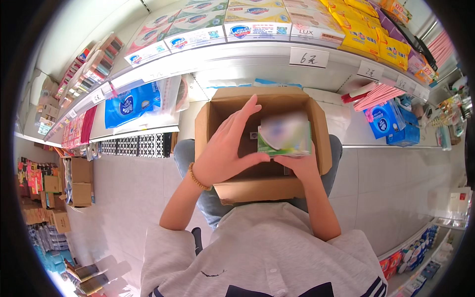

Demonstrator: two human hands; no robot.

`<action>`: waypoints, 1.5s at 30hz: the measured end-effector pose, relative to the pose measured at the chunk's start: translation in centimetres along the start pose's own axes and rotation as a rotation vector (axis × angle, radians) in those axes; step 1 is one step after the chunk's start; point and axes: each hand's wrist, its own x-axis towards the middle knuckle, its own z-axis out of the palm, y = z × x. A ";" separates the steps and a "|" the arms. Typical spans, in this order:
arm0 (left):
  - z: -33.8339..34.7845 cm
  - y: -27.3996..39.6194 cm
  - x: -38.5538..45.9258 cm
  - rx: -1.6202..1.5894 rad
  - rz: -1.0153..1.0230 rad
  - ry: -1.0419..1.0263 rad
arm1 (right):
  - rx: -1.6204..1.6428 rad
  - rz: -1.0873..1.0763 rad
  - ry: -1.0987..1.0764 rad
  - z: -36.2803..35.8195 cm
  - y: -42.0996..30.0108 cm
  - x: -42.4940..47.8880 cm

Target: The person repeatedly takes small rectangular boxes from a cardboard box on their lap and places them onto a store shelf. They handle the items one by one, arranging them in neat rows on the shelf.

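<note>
A white and green box (285,138), probably boxed soap, is in my right hand (305,163), with the fingers around its right side and the thumb along its bottom edge. Its top is blurred. My left hand (226,144), with a beaded bracelet at the wrist, hovers to the left with thumb and fingers spread. The left thumb tip comes close to the box's lower corner; contact is hard to make out. Both hands are over an open cardboard carton (259,190) that rests on my lap. Its dark inside is partly hidden by my hands.
Ahead, an upper shelf (200,54) with price cards carries soap cartons (256,22) and yellow packets (358,41). Blue tissue packs (133,105) lie on the lower shelf at left, others (386,120) at right near a red-bristled brush (358,94). Cardboard boxes (81,182) stand left.
</note>
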 end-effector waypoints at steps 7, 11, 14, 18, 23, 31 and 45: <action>-0.5 -0.4 -1.7 -0.063 -0.033 0.164 | 0.162 -0.241 -0.258 1.0 -0.4 2.3; -3.1 0.3 -3.0 0.025 -0.011 0.261 | 0.022 -0.423 -0.247 2.1 -2.5 2.4; -5.0 0.4 -3.6 0.202 0.076 0.365 | -0.653 -0.603 -0.188 2.7 -6.5 3.2; -7.6 0.9 -3.0 0.306 0.156 0.498 | -0.943 -0.876 -0.197 5.7 -11.6 5.5; -12.0 0.9 -2.9 0.403 0.226 0.646 | -1.095 -1.102 -0.224 10.3 -16.1 8.2; -15.2 -4.7 -1.6 0.335 0.057 1.056 | -0.810 -1.108 -0.157 18.8 -19.1 16.2; -14.9 -10.7 -1.7 0.658 -0.130 0.998 | -0.895 -0.732 -0.371 27.3 -15.9 24.5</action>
